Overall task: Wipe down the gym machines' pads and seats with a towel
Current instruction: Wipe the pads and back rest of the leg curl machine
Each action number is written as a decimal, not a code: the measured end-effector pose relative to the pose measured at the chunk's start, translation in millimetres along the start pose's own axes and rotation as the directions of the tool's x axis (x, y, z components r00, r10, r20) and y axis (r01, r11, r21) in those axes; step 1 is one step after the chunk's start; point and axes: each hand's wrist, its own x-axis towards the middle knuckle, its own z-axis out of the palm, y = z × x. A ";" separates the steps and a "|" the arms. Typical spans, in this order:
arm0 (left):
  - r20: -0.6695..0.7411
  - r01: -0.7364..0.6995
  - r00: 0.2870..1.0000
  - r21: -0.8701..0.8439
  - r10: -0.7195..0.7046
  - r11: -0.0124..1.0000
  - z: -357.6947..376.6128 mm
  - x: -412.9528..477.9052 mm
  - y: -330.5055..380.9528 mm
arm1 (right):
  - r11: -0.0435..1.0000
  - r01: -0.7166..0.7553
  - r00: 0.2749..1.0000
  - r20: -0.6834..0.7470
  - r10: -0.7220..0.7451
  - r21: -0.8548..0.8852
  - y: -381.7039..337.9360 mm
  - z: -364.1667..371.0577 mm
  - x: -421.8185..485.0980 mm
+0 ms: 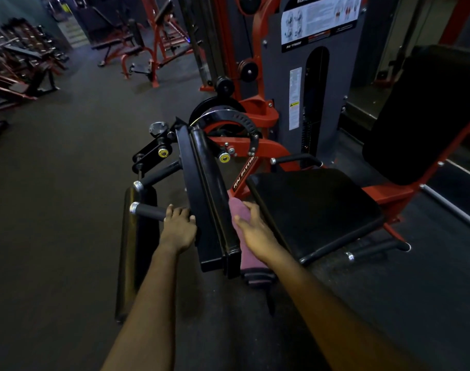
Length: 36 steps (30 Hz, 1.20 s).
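A red-and-black seated leg machine fills the middle of the view. Its long black pad (pixel 207 194) stands on edge between my hands. My left hand (pixel 179 226) grips the black foam handle (pixel 148 210) on the pad's left side. My right hand (pixel 252 227) presses a pink towel (pixel 246 253) flat against the pad's right face, fingers spread. The towel hangs down below the pad's lower end. The black seat (pixel 317 207) lies just right of the towel, and the black backrest (pixel 426 113) rises at the far right.
A black roller pad (pixel 136 253) hangs left of the handle. The grey weight stack tower (pixel 309 84) stands behind the seat. More red benches (pixel 137 52) and racks (pixel 22 62) stand far back on the dark rubber floor (pixel 54 210).
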 end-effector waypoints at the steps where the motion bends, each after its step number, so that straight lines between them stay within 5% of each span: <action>1: -0.037 0.034 0.999 -0.048 -0.036 0.998 5.2 0.4 1.5 | 0.998 -0.012 1.000 0.004 0.012 0.060 6.0 0.1 -9.2; 10: -0.161 0.056 0.984 -0.106 -0.073 0.993 16.3 -2.5 5.9 | 0.950 -0.215 0.971 -0.054 0.232 0.225 18.9 13.4 50.6; 17: -0.222 0.087 0.968 -0.150 -0.119 0.985 19.4 -0.8 13.9 | 0.894 -0.236 0.968 0.174 0.182 0.380 43.7 1.5 -2.8; 22: -0.195 0.081 0.975 -0.142 -0.109 0.986 17.4 1.3 13.1 | 0.901 -0.234 0.971 0.137 0.197 0.366 48.9 11.2 20.8; 32: -0.037 0.112 0.994 0.164 -0.108 0.980 -6.1 22.1 15.9 | 0.830 -0.404 0.913 0.223 0.342 0.385 68.6 10.5 26.9; 36: -0.203 0.211 0.963 0.145 -0.179 0.967 7.4 29.7 22.6 | 0.847 -0.388 0.921 0.180 0.345 0.363 63.2 18.9 62.4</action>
